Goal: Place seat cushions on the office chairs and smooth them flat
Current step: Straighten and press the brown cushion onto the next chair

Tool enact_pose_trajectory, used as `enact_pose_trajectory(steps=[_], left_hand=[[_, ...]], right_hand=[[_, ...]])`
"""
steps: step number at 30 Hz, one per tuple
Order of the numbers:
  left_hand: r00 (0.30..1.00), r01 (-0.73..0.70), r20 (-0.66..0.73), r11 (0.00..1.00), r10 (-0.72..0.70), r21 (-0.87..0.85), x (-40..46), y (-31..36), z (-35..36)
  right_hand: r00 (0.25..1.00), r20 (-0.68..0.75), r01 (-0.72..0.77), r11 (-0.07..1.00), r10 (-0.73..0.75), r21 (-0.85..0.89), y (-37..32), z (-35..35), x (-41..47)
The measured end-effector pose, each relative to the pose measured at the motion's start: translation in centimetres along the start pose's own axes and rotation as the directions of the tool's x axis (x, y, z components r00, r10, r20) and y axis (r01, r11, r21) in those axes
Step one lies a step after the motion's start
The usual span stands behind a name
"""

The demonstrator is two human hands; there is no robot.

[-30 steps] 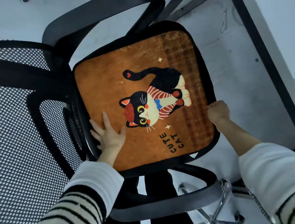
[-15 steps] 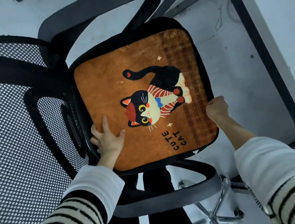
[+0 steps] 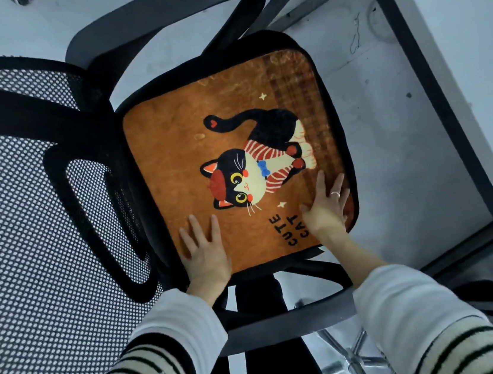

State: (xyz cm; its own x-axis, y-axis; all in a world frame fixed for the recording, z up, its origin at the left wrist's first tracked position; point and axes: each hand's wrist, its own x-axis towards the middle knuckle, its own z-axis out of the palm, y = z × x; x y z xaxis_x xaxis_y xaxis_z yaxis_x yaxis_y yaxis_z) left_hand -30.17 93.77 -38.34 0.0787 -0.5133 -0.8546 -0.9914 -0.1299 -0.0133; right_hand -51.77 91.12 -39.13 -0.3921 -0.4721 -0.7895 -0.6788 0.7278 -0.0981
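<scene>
With the square orange plush cat-print cushion (image 3: 237, 169) lying on the black mesh office chair (image 3: 37, 187), left hand (image 3: 205, 254) and right hand (image 3: 327, 208) press flat-fingered on its near edge, probably smoothing, so outward strokes come next.

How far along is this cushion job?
Done: the cushion lies on the chair seat, cat side up. In hand: the left hand and right hand rest flat on its near edge, fingers straight, apparently smoothing it. Left: the far half looks untouched by either hand. Any other chairs are out of view.
</scene>
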Motion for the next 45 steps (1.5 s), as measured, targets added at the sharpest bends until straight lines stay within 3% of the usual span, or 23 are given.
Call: enact_pose_trajectory(steps=[2, 5, 8, 12, 18, 25, 30, 35, 45], left_hand=[[0.995, -0.041, 0.098, 0.994, 0.031, 0.097, -0.7, -0.2, -0.7], [0.972, -0.111, 0.219, 0.989, 0.088, 0.095, -1.5, -0.2, -3.5], [0.957, -0.227, 0.2, 0.971, 0.21, 0.068, -2.6, -0.5, -7.9], [0.943, -0.33, 0.066, 0.943, 0.328, 0.035, -5.0, -1.3, -14.3], [0.845, -0.504, -0.172, 0.862, 0.506, 0.061, -11.9, -5.2, -24.6], [0.603, -0.671, -0.476, 0.73, 0.64, 0.131, -22.6, -16.6, -34.8], [0.491, -0.697, -0.643, 0.708, 0.588, 0.115, -26.0, -26.1, -40.2], [0.496, -0.684, -0.682, 0.726, 0.536, 0.074, -24.6, -32.0, -44.8], [0.579, -0.642, -0.638, 0.766, 0.508, 0.027, -12.7, -36.4, -57.1]], right_hand=[[0.997, 0.067, -0.036, 0.999, 0.036, 0.01, 0.1, 0.3, -1.4], [0.991, 0.125, -0.052, 0.997, 0.044, 0.055, 0.0, -0.5, -3.0], [0.99, 0.138, -0.01, 0.992, -0.008, 0.127, -1.3, -3.0, -5.6], [0.978, 0.152, 0.137, 0.989, -0.143, 0.048, -4.6, -5.7, -10.5], [0.959, -0.042, 0.283, 0.957, -0.281, 0.065, -12.5, -10.2, -20.8], [0.851, -0.344, 0.502, 0.805, -0.396, 0.316, -23.5, -10.9, -33.9], [0.771, -0.384, 0.626, 0.715, -0.508, 0.312, -31.7, -10.6, -41.6], [0.7, -0.407, 0.7, 0.676, -0.587, 0.231, -39.0, -10.7, -43.5], [0.703, -0.413, 0.706, 0.635, -0.578, 0.313, -55.9, -14.1, -35.5]])
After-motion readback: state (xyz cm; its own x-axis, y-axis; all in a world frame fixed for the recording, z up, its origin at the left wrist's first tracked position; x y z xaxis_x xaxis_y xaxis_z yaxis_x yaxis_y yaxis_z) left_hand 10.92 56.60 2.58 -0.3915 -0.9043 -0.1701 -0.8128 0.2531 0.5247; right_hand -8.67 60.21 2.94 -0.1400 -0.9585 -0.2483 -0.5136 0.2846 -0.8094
